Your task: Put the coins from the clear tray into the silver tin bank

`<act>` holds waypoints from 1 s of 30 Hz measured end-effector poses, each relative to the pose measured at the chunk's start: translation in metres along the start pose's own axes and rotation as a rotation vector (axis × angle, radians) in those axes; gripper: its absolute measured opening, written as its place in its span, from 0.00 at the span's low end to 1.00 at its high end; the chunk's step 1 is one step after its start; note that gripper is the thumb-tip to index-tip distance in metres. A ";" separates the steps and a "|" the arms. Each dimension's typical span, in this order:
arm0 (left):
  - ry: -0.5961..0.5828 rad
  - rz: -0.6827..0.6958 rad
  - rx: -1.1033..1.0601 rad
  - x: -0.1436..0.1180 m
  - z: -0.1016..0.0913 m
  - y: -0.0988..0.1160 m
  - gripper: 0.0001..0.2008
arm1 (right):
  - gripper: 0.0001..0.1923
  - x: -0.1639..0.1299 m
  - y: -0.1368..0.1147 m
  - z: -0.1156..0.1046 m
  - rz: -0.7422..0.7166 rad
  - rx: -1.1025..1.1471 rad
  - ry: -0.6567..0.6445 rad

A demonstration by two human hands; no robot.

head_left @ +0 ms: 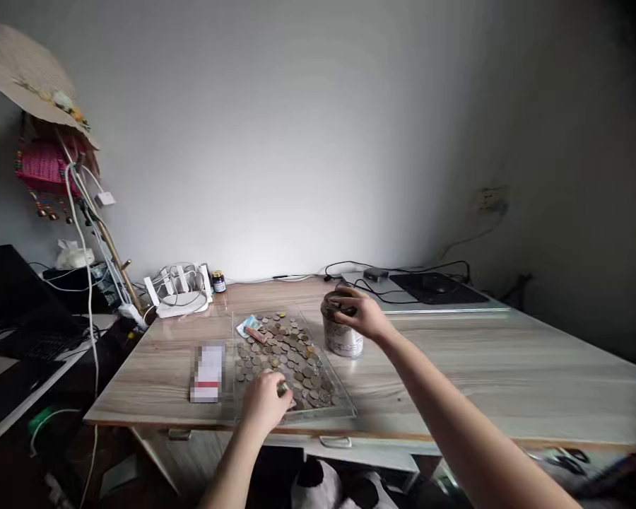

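Left hand (265, 403) low over the near end of a clear tray (344, 406), fingers (278, 396) bunched together on the coins (283, 353) that cover the tray floor. A coin shows at the fingertips; whether it is pinched or merely touched, cannot tell. More coins spread away beyond the fingertips toward the far end of the tray, where a small bluish card (248, 325) lies among them.

Right hand (357, 311) reaches out over a metal tin (342, 338) that stands upright on the bench (482, 367), just beside the tray's right edge. Its fingers (342, 300) curl down around the tin's top rim, closed on it. Something dark sits under the fingertips at the tin's mouth; too small to tell what.

Left of the left-hand fingers, just outside the tray, a small white and red packet (208, 371) lies flat, its face blurred. Well beyond both hands, at the back of the bench: a white charger stand with cables (180, 293), a small dark jar (219, 281) beside it, and a black pad (437, 288) with black cables off to the right. A straw hat (29, 74) hangs at upper left over a pink basket (45, 170).
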State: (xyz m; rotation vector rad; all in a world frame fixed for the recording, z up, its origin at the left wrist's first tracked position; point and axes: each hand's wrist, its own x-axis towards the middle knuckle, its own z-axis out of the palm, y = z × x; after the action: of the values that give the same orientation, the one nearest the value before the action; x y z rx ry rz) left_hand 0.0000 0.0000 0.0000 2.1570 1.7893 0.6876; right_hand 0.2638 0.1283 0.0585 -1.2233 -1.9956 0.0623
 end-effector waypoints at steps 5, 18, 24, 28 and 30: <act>0.008 -0.005 -0.017 0.000 -0.001 0.001 0.11 | 0.22 0.018 0.031 -0.005 0.067 0.112 -0.076; 0.057 0.029 -0.089 0.005 -0.002 -0.004 0.04 | 0.16 -0.062 -0.092 0.028 -0.175 0.025 -0.030; 0.028 -0.076 -0.192 0.016 -0.007 -0.004 0.09 | 0.13 -0.069 -0.125 0.081 -0.051 0.466 -0.347; -0.201 -0.263 -0.672 0.022 -0.009 -0.005 0.10 | 0.11 -0.065 -0.117 0.091 0.085 0.465 -0.211; -0.212 -0.321 -0.863 0.021 -0.010 -0.006 0.13 | 0.12 -0.065 -0.113 0.090 0.154 0.488 -0.119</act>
State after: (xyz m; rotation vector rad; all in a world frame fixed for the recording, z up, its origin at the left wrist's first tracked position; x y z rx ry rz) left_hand -0.0071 0.0211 0.0095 1.2849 1.3206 0.8884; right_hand 0.1390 0.0476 0.0041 -1.0636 -1.8307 0.6714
